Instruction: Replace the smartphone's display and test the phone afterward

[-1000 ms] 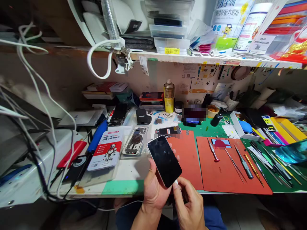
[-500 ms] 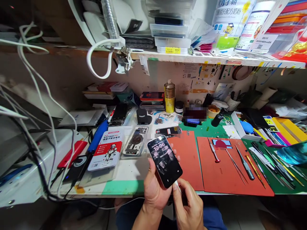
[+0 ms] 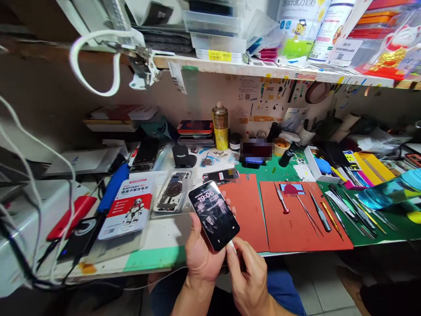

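Observation:
A smartphone [image 3: 214,216] with a lit lock screen reading 19:06 rests in my left hand [image 3: 204,252], thumb along its left edge and fingertips round the right. At the phone's bottom edge, my right hand [image 3: 248,267] pinches the white plug of a charging cable [image 3: 232,245]. The plug touches the phone; whether it is fully seated I cannot tell. Just behind the phone lies a dark phone part [image 3: 221,176]. An opened phone back housing [image 3: 173,191] sits in a clear tray to the left.
A red and white battery package [image 3: 126,208] lies at the left, near white hanging cables [image 3: 42,151]. Screwdrivers and tweezers [image 3: 311,217] lie on the red mat [image 3: 299,237] at right. A yellow spray can [image 3: 220,127] stands behind. A loaded shelf [image 3: 269,72] overhangs the bench.
The whole view has shifted to the right, so the bench appears further left. Both hands keep the same hold on the phone and the cable plug.

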Available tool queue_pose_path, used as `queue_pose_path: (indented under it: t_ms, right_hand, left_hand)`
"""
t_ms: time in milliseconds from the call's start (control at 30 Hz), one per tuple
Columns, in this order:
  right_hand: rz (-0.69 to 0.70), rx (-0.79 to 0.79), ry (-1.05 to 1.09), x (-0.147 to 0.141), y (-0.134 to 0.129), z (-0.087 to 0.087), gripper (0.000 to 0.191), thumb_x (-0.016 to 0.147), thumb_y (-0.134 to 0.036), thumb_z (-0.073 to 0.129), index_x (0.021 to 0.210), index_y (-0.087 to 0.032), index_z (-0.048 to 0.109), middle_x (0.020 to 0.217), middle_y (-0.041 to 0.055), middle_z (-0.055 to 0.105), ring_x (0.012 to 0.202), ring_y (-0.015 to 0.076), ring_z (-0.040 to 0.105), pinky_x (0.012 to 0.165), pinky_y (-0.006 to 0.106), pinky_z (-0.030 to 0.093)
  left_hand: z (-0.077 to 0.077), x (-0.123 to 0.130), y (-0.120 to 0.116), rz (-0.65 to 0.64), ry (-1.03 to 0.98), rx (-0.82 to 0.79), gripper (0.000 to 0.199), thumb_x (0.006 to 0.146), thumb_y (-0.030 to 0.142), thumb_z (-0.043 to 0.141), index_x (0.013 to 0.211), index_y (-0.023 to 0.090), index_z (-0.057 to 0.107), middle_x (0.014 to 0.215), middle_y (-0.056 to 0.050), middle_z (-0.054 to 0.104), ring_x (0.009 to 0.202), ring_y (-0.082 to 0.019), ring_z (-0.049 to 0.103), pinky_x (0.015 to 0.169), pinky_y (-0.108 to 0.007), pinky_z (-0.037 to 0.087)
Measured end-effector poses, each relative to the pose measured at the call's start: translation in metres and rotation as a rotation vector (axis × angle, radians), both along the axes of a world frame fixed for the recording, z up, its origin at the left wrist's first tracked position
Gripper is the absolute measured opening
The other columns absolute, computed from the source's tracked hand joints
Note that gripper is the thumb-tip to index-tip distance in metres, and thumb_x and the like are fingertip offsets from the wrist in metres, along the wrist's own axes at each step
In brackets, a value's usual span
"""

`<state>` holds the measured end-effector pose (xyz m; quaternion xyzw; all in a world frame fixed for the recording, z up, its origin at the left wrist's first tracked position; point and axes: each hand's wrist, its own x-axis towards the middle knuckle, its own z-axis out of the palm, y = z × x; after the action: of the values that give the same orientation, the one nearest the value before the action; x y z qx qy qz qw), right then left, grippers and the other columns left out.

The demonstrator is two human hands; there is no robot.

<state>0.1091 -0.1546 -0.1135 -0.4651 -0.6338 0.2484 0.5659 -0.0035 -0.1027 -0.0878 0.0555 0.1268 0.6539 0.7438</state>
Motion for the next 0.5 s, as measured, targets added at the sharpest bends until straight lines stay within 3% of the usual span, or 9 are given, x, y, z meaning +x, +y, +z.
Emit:
queue_pose_path:
  t_ms: [200,333,400,500]
  right_hand:
    - [0.025,-0.154,0.070,0.003,-0.001,0.004,0.023,0.107,-0.027,0.057,0.117,-0.017,0.075,0.096,0.0082,0.081,0.080,0.0170,0.077,0.075,0.024,0.062]
    - [0.080,-0.419,0.217,0.008,-0.015,-0.001,0.035,0.109,-0.045,0.052,0.097,-0.019,0.072,0.076,0.0020,0.073,0.065,0.0134,0.066,0.062,0.021,0.053]
    - [0.227,-0.559,0.285,0.002,-0.024,-0.015,0.040,0.109,-0.051,0.051,0.093,-0.019,0.069,0.073,0.0008,0.071,0.062,0.0116,0.060,0.060,0.020,0.049]
    - [0.578,-0.843,0.416,-0.031,-0.037,-0.046,0.052,0.098,-0.069,0.061,0.090,-0.018,0.066,0.078,0.0020,0.072,0.061,0.0095,0.058,0.057,0.019,0.044]
  left_hand:
    - [0.003,-0.001,0.005,0.056,-0.001,-0.010,0.070,0.104,0.055,0.058,0.164,0.022,0.043,0.146,-0.019,0.066,0.125,-0.032,0.070,0.110,-0.045,0.056]
    - [0.017,-0.006,0.007,0.142,0.035,-0.053,0.066,0.109,0.051,0.049,0.166,0.020,0.037,0.150,-0.021,0.062,0.130,-0.033,0.067,0.114,-0.049,0.053]
    - [0.027,-0.012,0.005,0.141,0.065,-0.065,0.065,0.110,0.049,0.048,0.166,0.019,0.036,0.149,-0.021,0.063,0.131,-0.033,0.067,0.113,-0.051,0.054]
    - [0.041,-0.024,-0.003,0.074,0.153,-0.053,0.065,0.108,0.051,0.051,0.165,0.019,0.041,0.145,-0.020,0.066,0.121,-0.033,0.072,0.107,-0.050,0.058]
